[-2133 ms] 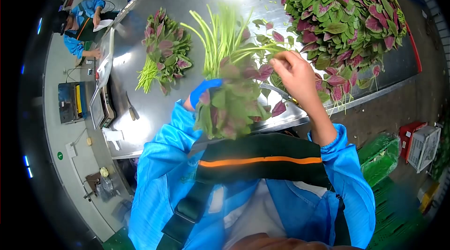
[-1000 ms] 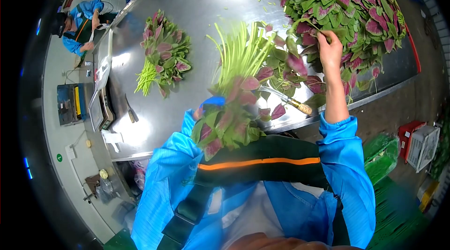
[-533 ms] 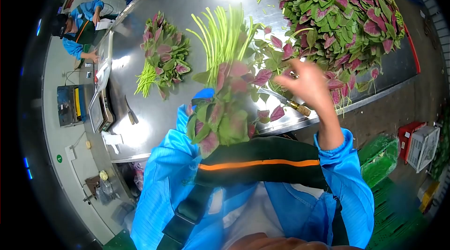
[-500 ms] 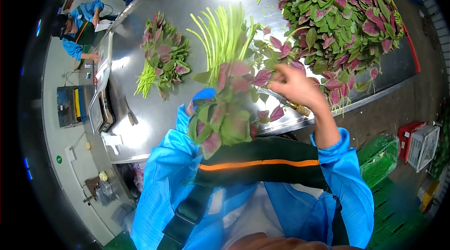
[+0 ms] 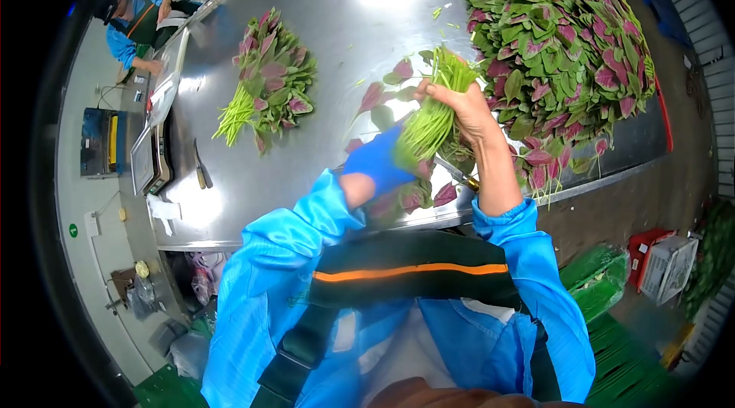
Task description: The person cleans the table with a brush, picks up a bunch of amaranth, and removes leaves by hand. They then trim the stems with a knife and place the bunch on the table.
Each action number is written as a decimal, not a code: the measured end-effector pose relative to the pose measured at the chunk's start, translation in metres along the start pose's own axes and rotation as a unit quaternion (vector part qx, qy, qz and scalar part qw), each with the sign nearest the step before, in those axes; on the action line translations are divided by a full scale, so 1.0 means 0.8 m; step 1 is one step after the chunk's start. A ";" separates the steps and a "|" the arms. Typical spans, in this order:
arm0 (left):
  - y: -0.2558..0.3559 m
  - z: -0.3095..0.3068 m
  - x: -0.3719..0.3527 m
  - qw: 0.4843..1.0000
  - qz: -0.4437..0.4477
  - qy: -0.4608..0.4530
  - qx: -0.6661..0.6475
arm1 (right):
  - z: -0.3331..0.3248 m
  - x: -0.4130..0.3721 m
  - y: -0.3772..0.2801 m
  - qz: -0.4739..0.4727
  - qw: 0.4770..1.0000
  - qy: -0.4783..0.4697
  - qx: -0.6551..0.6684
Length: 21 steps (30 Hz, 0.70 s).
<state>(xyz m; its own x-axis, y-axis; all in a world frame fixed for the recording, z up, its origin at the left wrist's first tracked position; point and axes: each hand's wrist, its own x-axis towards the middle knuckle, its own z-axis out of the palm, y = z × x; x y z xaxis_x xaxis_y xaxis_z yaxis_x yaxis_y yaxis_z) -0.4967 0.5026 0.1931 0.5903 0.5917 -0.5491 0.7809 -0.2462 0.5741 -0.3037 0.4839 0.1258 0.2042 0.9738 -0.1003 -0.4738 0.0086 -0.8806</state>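
My right hand (image 5: 465, 108), bare, is closed around the stems of an amaranth bunch (image 5: 431, 126), whose pale green stems slant from upper right to lower left. At the bunch's lower left, my left hand (image 5: 377, 161) in a blue glove presses against it, wrapped round it and blurred by motion. Red-and-green amaranth leaves (image 5: 374, 98) lie around both hands, partly hidden. A knife (image 5: 458, 173) with a brass-coloured handle end rests on the metal table (image 5: 337, 33), partly behind my right wrist.
A big amaranth heap (image 5: 551, 40) fills the table's right side. A smaller bunch (image 5: 272, 79) lies at left, near a second knife (image 5: 200, 163) and a scale (image 5: 153, 159). A co-worker (image 5: 142, 17) is at the far left. Green crates (image 5: 612, 354) stand at lower right.
The bunch has turned from stems pointing away to stems slanting between my hands. My right hand has moved from loose leaves onto the stems; my left hand has moved right and forward.
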 end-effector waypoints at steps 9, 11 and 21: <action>-0.139 -0.008 -0.017 0.985 0.093 0.134 0.048 | 0.016 -0.005 -0.162 -0.288 0.885 0.034 -0.365; -0.151 -0.014 -0.010 0.971 0.109 0.093 -0.189 | 0.064 -0.014 -0.156 -0.379 0.777 -0.066 -0.499; -0.208 0.096 0.047 0.691 0.138 -0.153 -0.693 | 0.105 -0.098 0.075 -0.306 0.568 -0.279 -0.711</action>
<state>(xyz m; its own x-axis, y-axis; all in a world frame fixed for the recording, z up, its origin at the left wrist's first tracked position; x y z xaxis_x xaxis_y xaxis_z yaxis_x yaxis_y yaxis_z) -0.5889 0.5066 0.0303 0.8587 0.4269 -0.2837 -0.1905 0.7796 0.5966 -0.4202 0.4275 0.1201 -0.5343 0.8107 0.2394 0.7919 0.5791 -0.1938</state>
